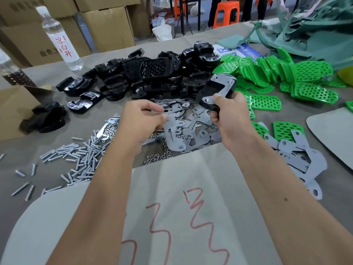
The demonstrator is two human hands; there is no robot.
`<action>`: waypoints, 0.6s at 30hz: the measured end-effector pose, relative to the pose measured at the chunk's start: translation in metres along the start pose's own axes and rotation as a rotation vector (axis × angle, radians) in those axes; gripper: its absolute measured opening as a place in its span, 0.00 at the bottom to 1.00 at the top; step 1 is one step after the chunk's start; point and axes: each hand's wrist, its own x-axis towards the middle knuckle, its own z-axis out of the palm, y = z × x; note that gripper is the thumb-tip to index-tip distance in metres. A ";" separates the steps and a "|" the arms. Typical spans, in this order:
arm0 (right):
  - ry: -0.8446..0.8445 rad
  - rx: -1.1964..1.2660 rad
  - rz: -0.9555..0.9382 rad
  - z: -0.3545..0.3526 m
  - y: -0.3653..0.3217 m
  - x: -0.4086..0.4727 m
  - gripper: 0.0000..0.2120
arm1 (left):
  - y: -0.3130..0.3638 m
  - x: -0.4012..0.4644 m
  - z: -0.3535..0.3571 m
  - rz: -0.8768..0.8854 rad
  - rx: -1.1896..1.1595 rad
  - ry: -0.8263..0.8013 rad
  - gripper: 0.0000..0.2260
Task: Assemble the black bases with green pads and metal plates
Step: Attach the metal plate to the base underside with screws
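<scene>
Black base in hand: a black base (pixel 212 92) is held above the table (pixel 336 188), tilted, with a grey metal plate (pixel 221 87) lying on its upper face.
Right hand: the right hand (pixel 229 113) grasps the lower end of that base, thumb pressed on the plate's near corner, fingers wrapped beneath.
Left hand: the left hand (pixel 141 119) hovers over the loose plates, fingers curled, thumb and fingertips pinching the edge of a single loose plate (pixel 172 121) lifted from the heap.
Black bases: a large pile of black bases (pixel 145 77) lies across the middle of the table, beyond both hands; a few more (pixel 44 117) sit apart at the left.
Metal plates: a heap of plates (pixel 193 129) lies directly under and between the hands; a second spread of plates (pixel 298 157) lies to the right of the right forearm.
Green pads: perforated green pads (pixel 286 73) are heaped at the right, just beside the black pile, with some (pixel 282 129) nearer the plates.
Bolts: silver bolts (pixel 76 157) are scattered to the left of the left forearm.
Nuts: small nuts (pixel 160 156) lie near the plate heap.
Grey sheet: a pale sheet (pixel 191 217) with red scribbles lies under the forearms.
Bottle: a clear water bottle (pixel 59 39) stands upright at the far left, in front of cardboard boxes (pixel 107 25).
</scene>
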 end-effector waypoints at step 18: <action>-0.399 -0.222 0.028 0.010 0.007 -0.018 0.05 | -0.034 -0.029 -0.034 0.085 -0.341 0.167 0.09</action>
